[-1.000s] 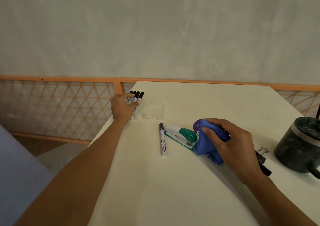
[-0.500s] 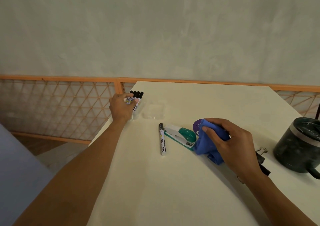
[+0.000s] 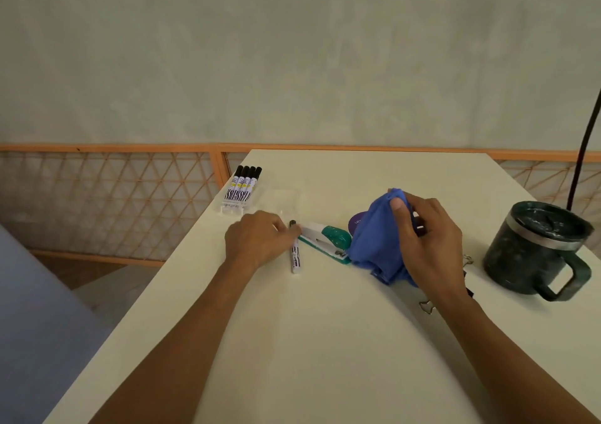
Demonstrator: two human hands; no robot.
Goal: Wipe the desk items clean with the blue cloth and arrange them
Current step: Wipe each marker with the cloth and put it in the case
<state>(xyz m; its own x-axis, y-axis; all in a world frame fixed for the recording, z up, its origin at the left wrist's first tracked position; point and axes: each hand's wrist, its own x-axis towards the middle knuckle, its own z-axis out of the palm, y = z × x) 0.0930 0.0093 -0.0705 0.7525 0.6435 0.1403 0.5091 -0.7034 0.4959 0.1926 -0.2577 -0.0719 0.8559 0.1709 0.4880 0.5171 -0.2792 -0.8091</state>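
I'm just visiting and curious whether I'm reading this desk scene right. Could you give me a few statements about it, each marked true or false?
1. Four markers lie side by side near the far left corner of the table. True.
2. The right hand holds a red cloth. False: the cloth is blue.
3. The dark mug has its lid on. True.
4. The left hand rests on the mug. False: its fingers are at the single marker lying beside the stapler.
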